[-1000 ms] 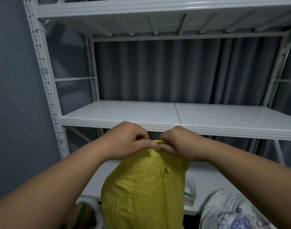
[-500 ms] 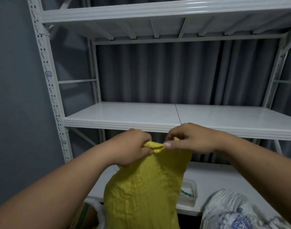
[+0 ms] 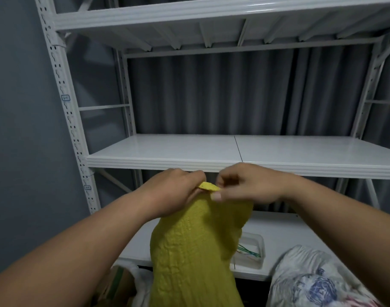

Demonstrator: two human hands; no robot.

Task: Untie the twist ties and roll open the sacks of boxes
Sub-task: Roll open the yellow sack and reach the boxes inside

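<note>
Yellow sack (image 3: 196, 251) top pinched between both hands (image 3: 214, 191).

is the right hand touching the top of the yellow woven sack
Touching. The head view shows the right hand pinching the gathered top edge of the yellow woven sack, thumb pressed on the fabric with no gap.

The sack (image 3: 196, 251) is yellow woven plastic, coarse and ribbed, with a dull matt look. The rack (image 3: 65, 103) is white painted metal with a soft gloss, and its shelf (image 3: 278, 149) is smooth enough to catch the light. Behind hangs a grey matt cloth curtain (image 3: 233, 91); the tub (image 3: 253, 247) is clear smooth plastic, and the bag (image 3: 311, 280) is thin, crinkled printed plastic.
</note>
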